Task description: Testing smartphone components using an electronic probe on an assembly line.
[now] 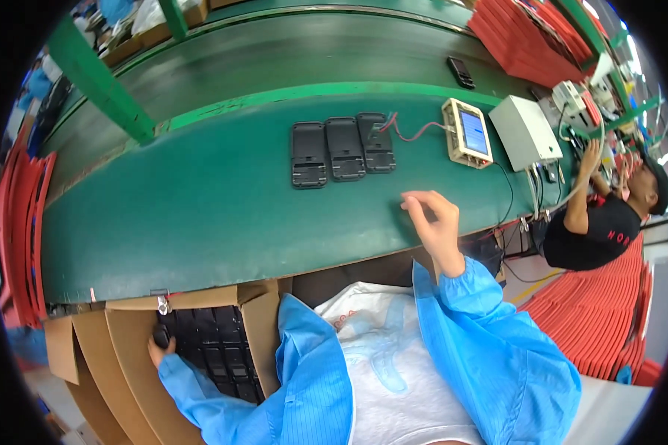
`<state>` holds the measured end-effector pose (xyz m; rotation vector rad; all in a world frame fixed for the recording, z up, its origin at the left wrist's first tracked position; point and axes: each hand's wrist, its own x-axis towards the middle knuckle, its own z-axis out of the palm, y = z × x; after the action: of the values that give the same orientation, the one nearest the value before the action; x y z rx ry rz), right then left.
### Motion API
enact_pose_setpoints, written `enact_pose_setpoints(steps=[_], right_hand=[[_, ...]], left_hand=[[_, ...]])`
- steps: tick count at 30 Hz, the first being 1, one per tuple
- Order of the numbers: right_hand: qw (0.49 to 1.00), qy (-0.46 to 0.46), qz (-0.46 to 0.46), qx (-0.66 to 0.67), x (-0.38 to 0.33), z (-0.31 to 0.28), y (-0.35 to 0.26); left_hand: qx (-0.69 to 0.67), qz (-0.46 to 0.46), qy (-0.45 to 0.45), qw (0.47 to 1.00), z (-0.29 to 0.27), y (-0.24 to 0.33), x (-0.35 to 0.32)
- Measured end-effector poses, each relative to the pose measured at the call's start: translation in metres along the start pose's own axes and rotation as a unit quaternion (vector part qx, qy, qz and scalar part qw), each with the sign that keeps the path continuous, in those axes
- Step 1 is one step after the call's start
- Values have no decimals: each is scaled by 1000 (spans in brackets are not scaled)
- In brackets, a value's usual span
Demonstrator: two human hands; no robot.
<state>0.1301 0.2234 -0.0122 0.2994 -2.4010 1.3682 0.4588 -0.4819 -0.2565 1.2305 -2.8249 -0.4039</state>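
My left hand (158, 351) reaches into a cardboard box (137, 356) below the table's front edge, its fingers closed on a black handheld device (161, 336). Rows of similar black devices (219, 345) fill the box beside it. Over the green table, my right hand (436, 221) is raised with loosely bent fingers apart and holds nothing. Beyond it lie three black device housings, the left one (309, 152), the middle one (345, 148) and the right one (377, 144). Reddish wires (416, 139) run from the right housing to a cream tester (469, 133) with a lit blue screen.
A white metal case (525, 133) with cables stands right of the tester. Behind the green rail (274, 99), a conveyor belt (326, 55) carries another black device (460, 73). Red trays (594, 326) are stacked at the right, near a co-worker (597, 230) in black.
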Motion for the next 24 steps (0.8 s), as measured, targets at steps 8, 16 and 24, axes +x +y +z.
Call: enact_pose_setpoints(steps=[8, 16, 24], right_hand=[[997, -66, -24, -8, 73, 3, 4], [991, -95, -75, -58, 100, 23, 17], [993, -105, -50, 14, 106, 27, 16]], left_hand=[[44, -131, -59, 989, -5, -33, -97], [96, -164, -25, 981, 17, -37, -67], [29, -73, -37, 996, 1, -24, -77]])
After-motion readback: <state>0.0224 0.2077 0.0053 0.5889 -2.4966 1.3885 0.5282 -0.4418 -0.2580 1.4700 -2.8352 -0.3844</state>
